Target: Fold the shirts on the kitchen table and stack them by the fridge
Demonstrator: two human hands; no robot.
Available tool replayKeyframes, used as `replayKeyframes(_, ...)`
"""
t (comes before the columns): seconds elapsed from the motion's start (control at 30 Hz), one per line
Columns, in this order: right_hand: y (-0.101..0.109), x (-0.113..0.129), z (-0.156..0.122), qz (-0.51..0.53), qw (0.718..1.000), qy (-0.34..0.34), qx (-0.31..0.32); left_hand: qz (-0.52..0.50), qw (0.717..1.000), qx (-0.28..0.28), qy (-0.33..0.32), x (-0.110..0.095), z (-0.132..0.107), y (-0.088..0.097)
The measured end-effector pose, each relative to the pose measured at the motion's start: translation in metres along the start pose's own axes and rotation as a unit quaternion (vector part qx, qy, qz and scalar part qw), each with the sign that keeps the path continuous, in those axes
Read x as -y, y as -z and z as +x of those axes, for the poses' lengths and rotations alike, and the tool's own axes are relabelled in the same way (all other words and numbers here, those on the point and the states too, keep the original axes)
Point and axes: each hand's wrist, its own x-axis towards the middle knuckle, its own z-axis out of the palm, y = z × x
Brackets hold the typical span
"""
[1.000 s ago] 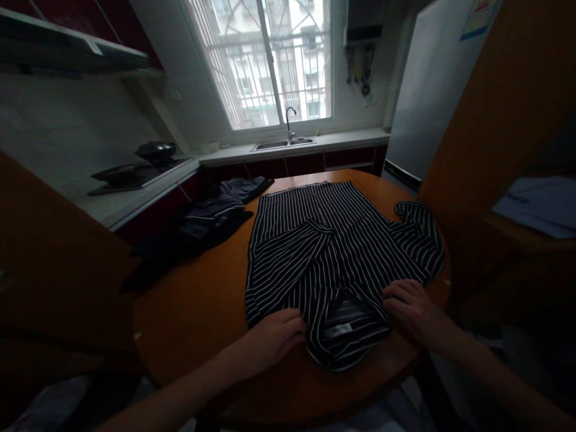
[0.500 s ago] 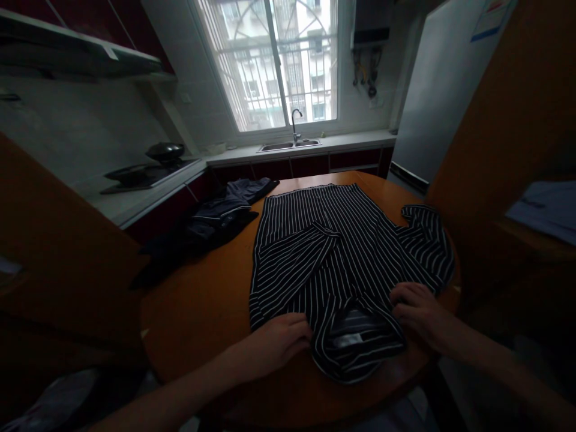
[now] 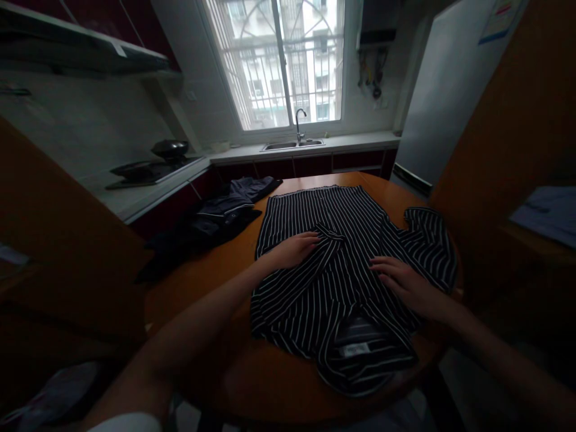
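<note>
A black shirt with thin white stripes [image 3: 342, 240] lies spread on a round wooden table [image 3: 211, 300], collar and label toward me. Its left sleeve is folded across the body; the right sleeve trails off toward the table's right edge. My left hand [image 3: 294, 248] rests on the folded left sleeve, fingers stretched toward the sleeve's cuff. My right hand [image 3: 400, 282] lies flat on the right side of the shirt, fingers spread and pointing left. Neither hand grips the cloth.
A dark garment [image 3: 216, 219] is heaped at the table's far left. Behind are a counter with a sink and tap [image 3: 297, 135], a stove with a wok [image 3: 168, 150], a window and a fridge [image 3: 445, 90]. Folded pale cloth [image 3: 546, 213] sits at right.
Both hands have left the collar end near me and slid forward onto the shirt's middle, the left onto the folded sleeve, the right onto the right side. The view shifted slightly.
</note>
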Motion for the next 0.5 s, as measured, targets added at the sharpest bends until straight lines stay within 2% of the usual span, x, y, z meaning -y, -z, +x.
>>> replayKeyframes(0.13, -0.025, 0.003, 0.020, -0.070, 0.997, -0.017, 0.029, 0.063, 0.997, 0.041, 0.019, 0.006, 0.045, -0.037)
replayKeyframes(0.2, -0.036, 0.004, 0.020, -0.103, 0.993, -0.025, 0.049, 0.074, 0.995, 0.050, 0.040, 0.006, 0.054, -0.053)
replayKeyframes(0.27, -0.038, -0.001, 0.018, -0.095, 0.994, -0.029, 0.049, 0.078, 0.995, 0.049, 0.045, 0.008, 0.056, -0.064)
replayKeyframes(0.33, -0.026, -0.018, 0.018, -0.068, 0.996, -0.060, -0.014, 0.080, 0.995, 0.037, 0.044, 0.013, 0.054, -0.071)
replayKeyframes(0.4, -0.002, -0.047, 0.022, -0.061, 0.980, -0.141, -0.123, 0.081, 0.995, 0.033, 0.041, 0.019, 0.053, -0.074)
replayKeyframes(0.47, 0.030, -0.085, 0.026, -0.089, 0.939, -0.252, -0.217, 0.080, 0.996, 0.030, 0.038, 0.023, 0.053, -0.075)
replayKeyframes(0.5, 0.047, -0.104, 0.028, -0.109, 0.913, -0.308, -0.243, 0.080, 0.996, 0.027, 0.035, 0.024, 0.054, -0.075)
